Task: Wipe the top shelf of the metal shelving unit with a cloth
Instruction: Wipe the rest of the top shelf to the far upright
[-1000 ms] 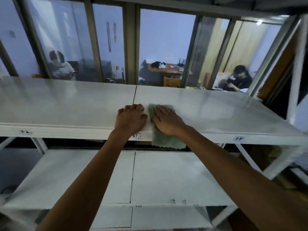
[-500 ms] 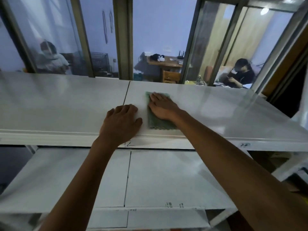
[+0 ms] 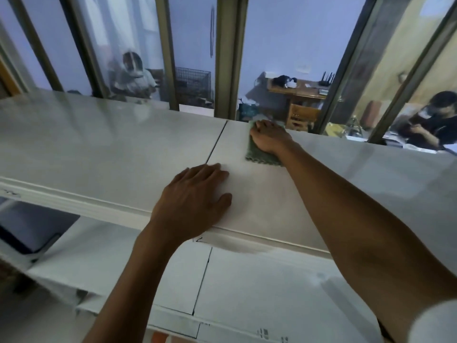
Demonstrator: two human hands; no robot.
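The white metal top shelf [image 3: 103,149] runs across the view, with a dark seam between its two panels. A green cloth [image 3: 259,154] lies flat on the right panel near the shelf's far edge. My right hand [image 3: 269,137] presses down on the cloth with fingers spread toward the back; the cloth's far part is hidden under it. My left hand [image 3: 195,201] rests palm down on the bare shelf near the front edge, just right of the seam, holding nothing.
A lower white shelf [image 3: 247,288] lies beneath. Glass panes with metal frames [image 3: 226,58] stand right behind the shelf's far edge. Beyond the glass, two people sit, and there is a wooden desk [image 3: 304,92]. The shelf extends far to both sides.
My right hand has pushed the cloth from the front edge to the far edge of the shelf. My left hand has stayed flat near the front edge. The camera has moved closer.
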